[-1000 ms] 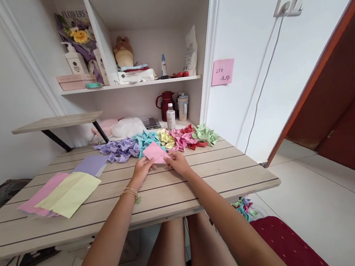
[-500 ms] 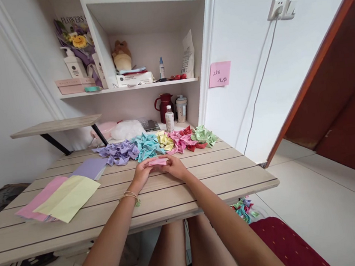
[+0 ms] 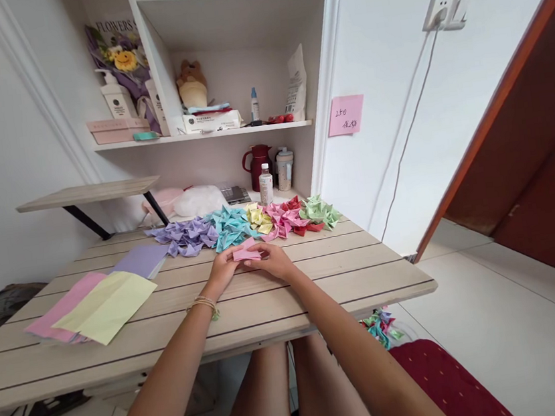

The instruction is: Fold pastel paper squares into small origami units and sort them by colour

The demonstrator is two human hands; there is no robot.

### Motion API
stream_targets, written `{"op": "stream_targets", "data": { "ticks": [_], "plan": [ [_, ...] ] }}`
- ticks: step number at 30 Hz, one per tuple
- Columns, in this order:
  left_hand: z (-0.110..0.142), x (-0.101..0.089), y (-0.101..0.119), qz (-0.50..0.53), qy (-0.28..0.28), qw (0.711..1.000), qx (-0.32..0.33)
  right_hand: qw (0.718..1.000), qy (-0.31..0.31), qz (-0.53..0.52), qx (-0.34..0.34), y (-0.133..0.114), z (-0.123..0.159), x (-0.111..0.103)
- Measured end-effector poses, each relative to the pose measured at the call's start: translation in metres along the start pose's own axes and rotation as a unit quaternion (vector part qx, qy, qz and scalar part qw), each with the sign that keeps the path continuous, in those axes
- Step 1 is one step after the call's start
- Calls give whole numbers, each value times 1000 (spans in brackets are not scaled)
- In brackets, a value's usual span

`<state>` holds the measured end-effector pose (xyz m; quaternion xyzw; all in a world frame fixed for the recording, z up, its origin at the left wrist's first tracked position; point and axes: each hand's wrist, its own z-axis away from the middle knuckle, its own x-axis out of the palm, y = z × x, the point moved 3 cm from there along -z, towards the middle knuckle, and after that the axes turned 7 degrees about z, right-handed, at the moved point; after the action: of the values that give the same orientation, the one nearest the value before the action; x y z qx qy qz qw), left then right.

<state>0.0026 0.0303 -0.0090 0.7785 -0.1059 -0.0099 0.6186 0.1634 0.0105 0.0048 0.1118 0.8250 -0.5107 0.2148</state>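
Between my two hands is a small folded piece of pink paper (image 3: 246, 254), held just above the table near its middle. My left hand (image 3: 223, 268) pinches its left end, and my right hand (image 3: 272, 260) has fingers and thumb on its right end. A flap of the paper stands up behind the front fold. Just beyond my hands lies a row of folded paper pieces: purple (image 3: 184, 237), light blue (image 3: 232, 227), yellow (image 3: 258, 218), pink (image 3: 283, 219), red and light green (image 3: 319, 212).
Flat paper sheets, yellow (image 3: 110, 308), pink (image 3: 64, 308) and purple (image 3: 139, 260), lie at the left. A wooden riser (image 3: 86, 194) stands behind them. A bottle (image 3: 265, 186) and a red jug (image 3: 258, 166) are at the back. More folded pieces (image 3: 382, 327) sit below the table's right edge.
The pink paper has opened up a little, so a flap now shows behind its front fold. Both hands stay in nearly the same place. The view has shifted slightly.
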Motion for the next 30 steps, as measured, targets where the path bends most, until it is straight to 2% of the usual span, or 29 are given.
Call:
{"op": "stream_targets", "data": {
  "ticks": [3, 7, 17, 30],
  "plan": [
    [0, 0, 1, -11, 5, 1000, 6, 1000, -2, -6, -16, -1, -1, 0],
    [0, 4, 2, -13, -5, 1000, 5, 999, 24, -17, -26, -3, -1, -2],
    [2, 10, -1, -46, -49, 998, 8, 991, 105, 46, 63, 11, -2, -10],
    [2, 10, -1, -117, -63, 990, 36, 995, 66, 51, 52, 15, -2, -5]
  ]
}}
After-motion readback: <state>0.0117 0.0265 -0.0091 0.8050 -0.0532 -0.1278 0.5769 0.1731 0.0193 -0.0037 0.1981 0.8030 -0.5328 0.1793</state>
